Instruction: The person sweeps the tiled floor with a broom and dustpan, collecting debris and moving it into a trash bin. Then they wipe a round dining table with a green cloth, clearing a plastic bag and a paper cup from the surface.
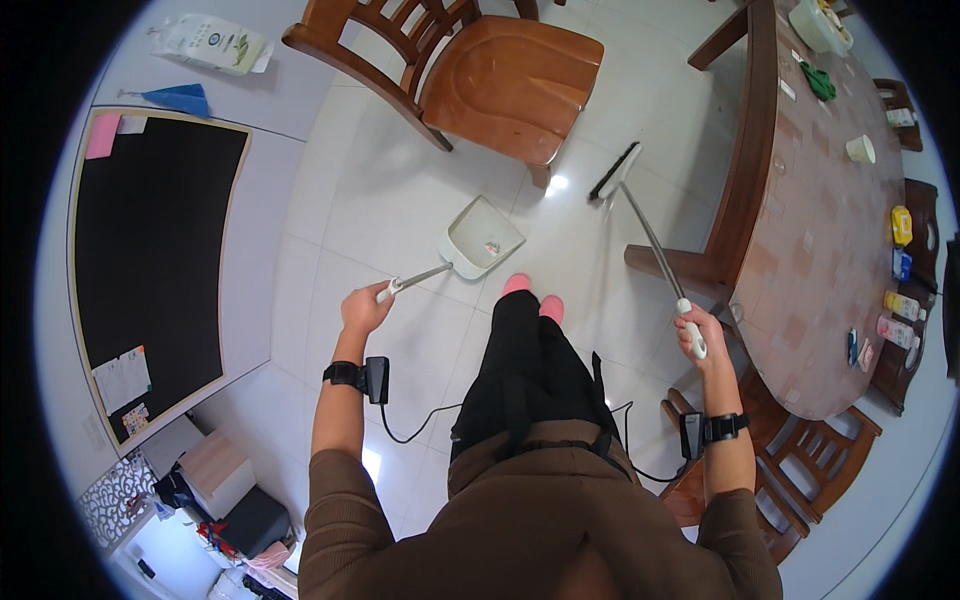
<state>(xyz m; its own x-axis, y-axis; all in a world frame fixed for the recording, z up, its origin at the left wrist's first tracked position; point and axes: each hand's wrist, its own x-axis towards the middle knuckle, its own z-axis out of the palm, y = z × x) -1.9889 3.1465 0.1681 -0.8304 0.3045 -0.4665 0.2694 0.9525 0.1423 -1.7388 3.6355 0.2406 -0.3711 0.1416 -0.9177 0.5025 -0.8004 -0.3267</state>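
My left hand (367,307) grips the white handle of a long-handled dustpan (472,259). The pan rests on the tiled floor in front of my pink shoes, with a small bit of debris (492,247) in it. In my right hand (700,334) is the white grip of a broom (651,229) with a metal pole. Its dark-bristled head (616,172) is on the floor, apart from the dustpan, between a wooden chair (517,75) and the table's leg.
A wooden dining table (810,300) stands on the right, bearing a paper cup (860,149), a green cloth (817,81) and bottles. More chairs (814,465) surround it. A blackboard (150,255) hangs on the left wall. Cables run from my wrist devices to my waist.
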